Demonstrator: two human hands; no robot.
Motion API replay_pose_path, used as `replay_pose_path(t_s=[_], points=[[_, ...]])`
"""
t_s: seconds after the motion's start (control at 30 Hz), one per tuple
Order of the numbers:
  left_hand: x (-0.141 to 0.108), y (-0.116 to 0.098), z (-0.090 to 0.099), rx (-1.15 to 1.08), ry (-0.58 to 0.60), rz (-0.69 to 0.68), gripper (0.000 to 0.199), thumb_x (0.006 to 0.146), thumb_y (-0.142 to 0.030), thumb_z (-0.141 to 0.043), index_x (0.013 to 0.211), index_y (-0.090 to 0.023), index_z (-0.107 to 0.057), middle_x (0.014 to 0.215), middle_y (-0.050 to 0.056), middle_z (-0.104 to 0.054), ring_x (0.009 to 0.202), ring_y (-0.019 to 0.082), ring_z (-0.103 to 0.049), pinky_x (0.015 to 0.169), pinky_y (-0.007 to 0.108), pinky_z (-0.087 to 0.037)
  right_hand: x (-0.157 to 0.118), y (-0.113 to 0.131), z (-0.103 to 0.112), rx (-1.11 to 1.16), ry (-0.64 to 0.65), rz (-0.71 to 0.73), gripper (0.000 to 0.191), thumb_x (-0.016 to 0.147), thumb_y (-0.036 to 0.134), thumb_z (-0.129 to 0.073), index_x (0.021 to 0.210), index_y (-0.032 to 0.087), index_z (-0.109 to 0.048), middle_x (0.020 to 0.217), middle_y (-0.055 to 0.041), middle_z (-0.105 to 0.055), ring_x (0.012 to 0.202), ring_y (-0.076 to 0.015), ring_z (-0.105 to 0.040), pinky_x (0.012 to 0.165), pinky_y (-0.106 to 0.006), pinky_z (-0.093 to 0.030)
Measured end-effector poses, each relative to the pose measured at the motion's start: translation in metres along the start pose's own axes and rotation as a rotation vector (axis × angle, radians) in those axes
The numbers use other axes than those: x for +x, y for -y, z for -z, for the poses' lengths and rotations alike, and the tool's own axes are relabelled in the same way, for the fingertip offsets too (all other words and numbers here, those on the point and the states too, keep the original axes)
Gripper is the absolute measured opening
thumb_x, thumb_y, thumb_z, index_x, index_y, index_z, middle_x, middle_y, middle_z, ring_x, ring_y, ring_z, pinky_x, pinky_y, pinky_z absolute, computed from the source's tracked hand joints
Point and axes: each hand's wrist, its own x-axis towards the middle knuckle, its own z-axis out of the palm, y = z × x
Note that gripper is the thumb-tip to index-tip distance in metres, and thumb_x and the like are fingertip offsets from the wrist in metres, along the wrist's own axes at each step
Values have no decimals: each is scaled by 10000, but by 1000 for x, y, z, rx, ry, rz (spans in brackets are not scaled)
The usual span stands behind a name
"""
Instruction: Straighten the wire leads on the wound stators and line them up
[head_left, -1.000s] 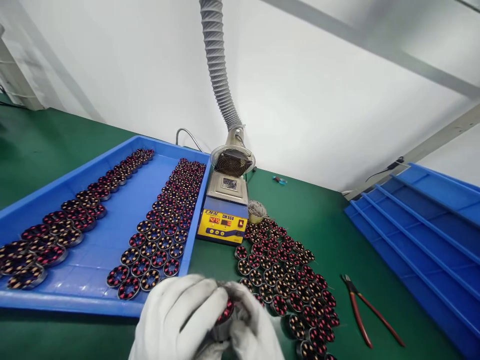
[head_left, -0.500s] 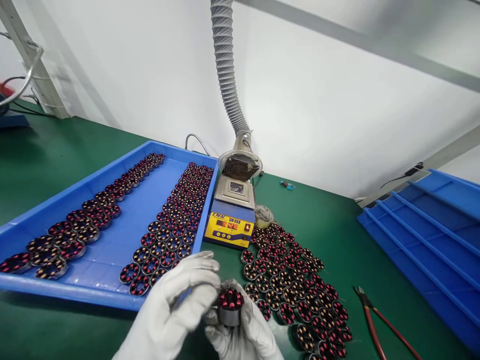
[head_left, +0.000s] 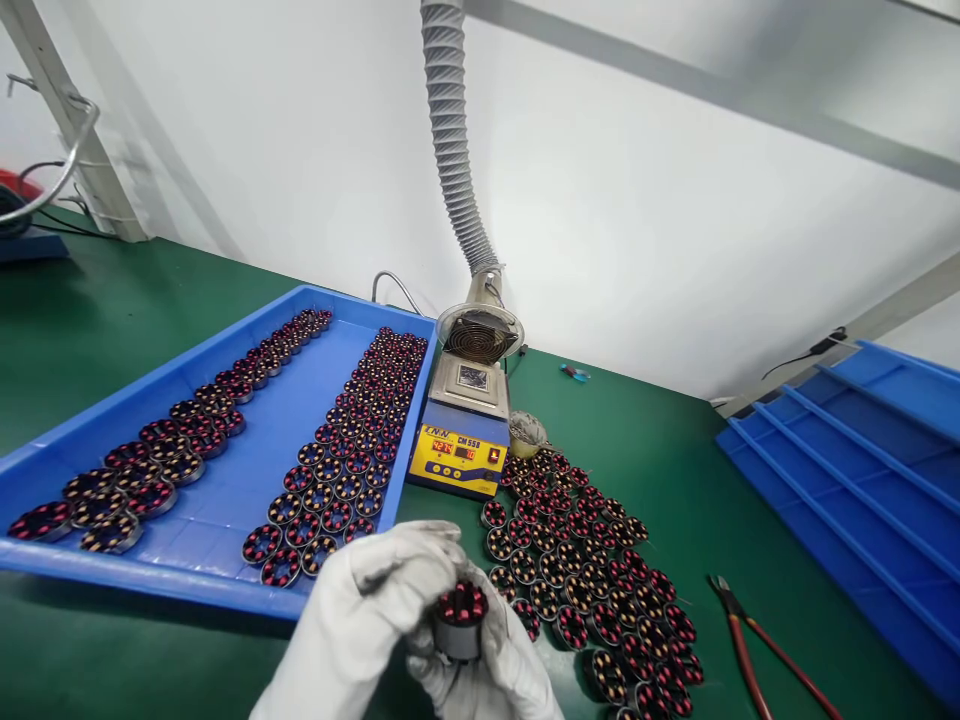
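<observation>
My right hand (head_left: 502, 655), in a white glove, is closed round a motor stator (head_left: 459, 637) with a dark grey ring and red windings facing up. The stator is held upright low in the middle of the view. From the left, my left hand (head_left: 367, 600), also gloved, bends over it with curled fingers drawn together at its upper left edge. What those fingertips pinch, if anything, is hidden. To the right, many similar stators (head_left: 577, 590) with red or copper windings lie on the green table (head_left: 660, 450).
A blue tray (head_left: 187, 590) at left holds rows of stators. Behind my hands stands a yellow-fronted solder pot (head_left: 459, 462) under an extraction hose (head_left: 454, 140), beside a small bowl (head_left: 527, 432). Red-handled cutters (head_left: 742, 640) and stacked blue trays (head_left: 862, 480) are on the right.
My left hand has shifted right and nearer the stator, its fingers now bent over the upper edge. My right hand keeps its hold on the stator nearly in place.
</observation>
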Motion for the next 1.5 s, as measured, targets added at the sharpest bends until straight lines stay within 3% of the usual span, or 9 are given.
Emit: replay_pose_path(t_s=[0.13,0.23,0.47,0.6,0.8,0.97,1.17,1.37,1.5], points=[[-2,-7,-4,71,48,49,258,604,-132,-654,787,-300,-725,868,-20,-710,757,170,-679,683,148,-531,8,-3,7,-62,-36,62,432,561,454,-811,895,217,-672,892,-68,-708,783,-204,-670,746,-385,-540],[-6,-5,-6,145,142,-9,199,683,-136,-626,736,-305,-718,881,-17,-706,852,190,-661,759,232,-550,13,-5,7,-104,-59,120,400,554,439,-819,849,206,-680,871,-69,-703,803,-210,-663,763,-378,-538],[-8,7,11,187,-124,-19,132,731,-213,-610,780,-276,-716,897,3,-709,860,180,-666,778,186,-525,-2,-1,2,36,-25,-33,406,655,505,-730,951,233,-672,894,-70,-717,746,-197,-676,661,-362,-554],[-16,9,9,406,144,-195,474,661,-172,-718,1096,-321,-605,1101,-7,-649,985,165,-620,873,206,-492,-2,0,1,-35,-69,19,383,691,558,-662,907,244,-702,907,-81,-722,898,-265,-666,709,-413,-555],[-10,6,8,316,279,-384,299,856,-494,-582,1066,-284,-611,1002,38,-682,896,178,-646,814,248,-535,-1,1,3,-84,-90,25,326,667,521,-704,830,239,-718,797,-64,-726,887,-287,-666,751,-458,-540],[-5,8,6,15,264,-111,192,758,-164,-652,874,-307,-706,912,-18,-703,923,184,-641,856,245,-512,-2,2,0,-62,-11,-65,362,678,504,-705,908,224,-693,824,-62,-727,787,-244,-680,734,-442,-534],[-4,-3,5,-123,-67,157,132,646,-179,-623,637,-272,-715,743,0,-709,732,189,-683,644,158,-538,-3,2,0,62,86,-217,489,601,563,-736,945,220,-681,875,-71,-724,752,-206,-683,723,-364,-517],[-16,3,10,108,105,114,235,660,-143,-584,717,-329,-715,841,-36,-704,848,163,-658,769,188,-527,1,1,1,24,59,-203,506,598,511,-762,987,203,-665,906,-94,-715,707,-215,-674,696,-411,-537],[-17,1,11,18,52,-51,274,701,-87,-571,750,-320,-706,812,-48,-693,826,154,-651,775,191,-533,6,-6,1,-30,-137,36,446,531,407,-839,883,194,-665,877,-88,-718,749,-222,-673,695,-380,-546]])
